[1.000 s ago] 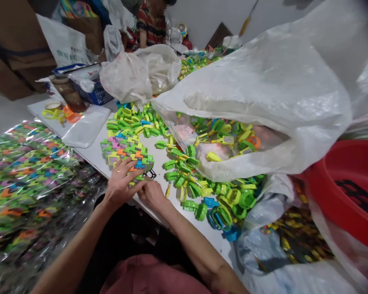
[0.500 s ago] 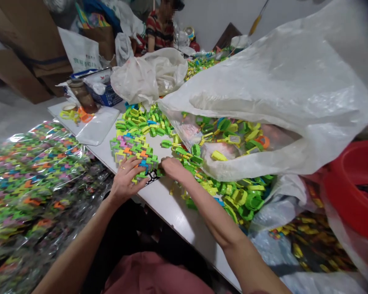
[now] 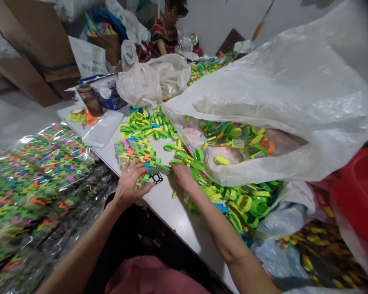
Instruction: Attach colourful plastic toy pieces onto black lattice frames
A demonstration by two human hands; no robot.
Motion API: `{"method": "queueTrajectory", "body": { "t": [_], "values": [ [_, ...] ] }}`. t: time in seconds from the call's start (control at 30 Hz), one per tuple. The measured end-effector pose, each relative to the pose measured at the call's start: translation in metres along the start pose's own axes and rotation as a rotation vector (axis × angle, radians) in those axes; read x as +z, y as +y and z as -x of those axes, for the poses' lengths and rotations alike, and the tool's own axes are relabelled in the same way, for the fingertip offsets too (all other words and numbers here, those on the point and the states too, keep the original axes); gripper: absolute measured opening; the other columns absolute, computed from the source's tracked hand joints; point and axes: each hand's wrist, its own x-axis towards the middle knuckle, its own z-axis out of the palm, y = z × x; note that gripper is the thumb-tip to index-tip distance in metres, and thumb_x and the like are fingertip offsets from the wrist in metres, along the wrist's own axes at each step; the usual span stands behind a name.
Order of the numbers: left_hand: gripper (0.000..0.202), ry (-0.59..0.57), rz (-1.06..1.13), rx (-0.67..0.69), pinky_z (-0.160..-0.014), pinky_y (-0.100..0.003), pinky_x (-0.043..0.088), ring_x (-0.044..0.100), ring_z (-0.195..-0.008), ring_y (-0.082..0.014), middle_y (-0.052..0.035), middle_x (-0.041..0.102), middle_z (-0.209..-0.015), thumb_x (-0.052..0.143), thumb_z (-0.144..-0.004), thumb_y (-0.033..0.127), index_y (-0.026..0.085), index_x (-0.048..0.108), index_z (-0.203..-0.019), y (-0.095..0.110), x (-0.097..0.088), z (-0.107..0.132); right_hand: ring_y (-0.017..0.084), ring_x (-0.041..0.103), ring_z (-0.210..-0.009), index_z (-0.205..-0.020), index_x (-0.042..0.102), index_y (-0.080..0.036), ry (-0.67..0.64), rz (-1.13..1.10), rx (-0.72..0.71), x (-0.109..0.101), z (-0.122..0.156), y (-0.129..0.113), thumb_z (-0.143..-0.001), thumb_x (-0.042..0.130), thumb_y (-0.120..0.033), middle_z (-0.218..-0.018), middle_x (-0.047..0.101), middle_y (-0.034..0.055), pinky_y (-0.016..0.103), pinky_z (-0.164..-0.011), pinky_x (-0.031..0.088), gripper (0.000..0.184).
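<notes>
My left hand [image 3: 131,182] lies with fingers spread flat on the near edge of a tight block of interlocked plastic pieces [image 3: 134,150] in green, yellow, pink, orange and blue, on a white table [image 3: 174,214]. My right hand [image 3: 181,174] is curled, fingertips pinching a green plastic piece [image 3: 166,168] against the block's right end. A small black piece [image 3: 156,178] lies on the table between my hands. Loose green and yellow pieces [image 3: 239,200] are heaped right of my right hand.
A big translucent sack [image 3: 263,102] spills more pieces at the right. A cellophane bag of packed pieces [image 3: 30,171] lies left. A red tub [image 3: 358,192], a blue basket [image 3: 112,100], a jar [image 3: 90,98], cardboard boxes and a seated person [image 3: 167,34] stand beyond.
My right hand went from the table's near edge out to the loose heap, then to the block's right end with a green piece. My left hand stayed on the block.
</notes>
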Motion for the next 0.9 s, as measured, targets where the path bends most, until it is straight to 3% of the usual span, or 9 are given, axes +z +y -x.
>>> {"method": "queueTrajectory", "body": {
  "t": [0.1,0.23,0.33,0.43,0.57,0.73,0.83,0.9],
  "values": [
    [0.023,0.021,-0.019,-0.122,-0.114,-0.055,0.029,0.058,-0.120,-0.0299,-0.0099,0.069,-0.111,0.063,-0.085,0.038,0.020,0.062,-0.099,0.010,0.002,-0.004,0.020,0.061,-0.093,-0.099,0.063,-0.011,0.156,-0.141,0.052,-0.011,0.006,0.000,-0.087,0.047,-0.007,-0.101,0.067,0.0131,0.027,-0.083,0.045,0.020],
    [0.008,0.074,0.036,-0.159,-0.113,-0.051,0.031,0.060,-0.117,-0.0246,-0.0075,0.069,-0.105,0.054,-0.090,0.025,0.020,0.060,-0.092,0.012,0.005,-0.005,0.019,0.060,-0.076,-0.091,0.064,-0.014,0.368,-0.681,0.121,-0.017,0.031,-0.019,-0.087,0.051,-0.025,-0.083,0.067,0.0066,0.026,-0.069,0.047,0.019],
    [0.009,0.068,0.047,-0.149,-0.113,-0.051,0.031,0.060,-0.118,-0.0240,-0.0071,0.069,-0.105,0.052,-0.091,0.023,0.021,0.060,-0.093,0.007,0.005,-0.004,0.018,0.060,-0.073,-0.086,0.067,-0.016,0.293,-0.968,0.069,0.004,0.041,-0.052,-0.084,0.051,-0.030,-0.077,0.067,0.0028,0.026,-0.068,0.049,0.021],
    [0.010,0.069,0.035,-0.111,-0.113,-0.051,0.031,0.060,-0.118,-0.0248,-0.0080,0.069,-0.106,0.052,-0.091,0.023,0.020,0.061,-0.096,0.005,0.004,-0.003,0.019,0.060,-0.076,-0.087,0.067,-0.015,0.234,-1.052,0.096,0.032,0.036,-0.076,-0.081,0.054,-0.029,-0.081,0.069,0.0032,0.028,-0.072,0.050,0.020],
    [0.016,0.061,0.025,-0.099,-0.114,-0.052,0.031,0.059,-0.119,-0.0264,-0.0084,0.069,-0.109,0.052,-0.091,0.023,0.020,0.063,-0.102,0.007,0.004,-0.002,0.020,0.063,-0.085,-0.100,0.067,-0.016,0.219,-1.002,0.027,0.043,0.028,-0.082,-0.084,0.053,-0.026,-0.095,0.071,0.0045,0.030,-0.080,0.051,0.023],
    [0.031,0.013,-0.076,0.013,-0.111,-0.057,0.032,0.056,-0.122,-0.0337,-0.0131,0.065,-0.114,0.062,-0.088,0.032,0.020,0.066,-0.116,0.004,0.005,0.000,0.022,0.063,-0.103,-0.115,0.063,-0.012,0.108,-0.595,-0.098,0.026,0.023,-0.089,-0.088,0.048,-0.013,-0.112,0.068,0.0117,0.030,-0.092,0.049,0.031],
    [0.032,0.033,-0.146,0.053,-0.109,-0.060,0.034,0.056,-0.120,-0.0371,-0.0145,0.062,-0.115,0.068,-0.084,0.038,0.022,0.071,-0.112,0.000,0.005,-0.001,0.024,0.062,-0.106,-0.114,0.064,-0.012,-0.001,-0.426,-0.106,0.017,0.016,-0.098,-0.087,0.052,-0.011,-0.114,0.068,0.0133,0.031,-0.092,0.048,0.030],
    [0.025,0.041,-0.159,0.053,-0.108,-0.059,0.035,0.057,-0.119,-0.0362,-0.0136,0.062,-0.113,0.068,-0.085,0.038,0.023,0.073,-0.105,-0.003,0.004,-0.002,0.022,0.063,-0.100,-0.111,0.066,-0.012,-0.033,-0.435,-0.123,0.010,0.015,-0.095,-0.089,0.052,-0.012,-0.110,0.069,0.0123,0.028,-0.087,0.049,0.026]
  ]
}}
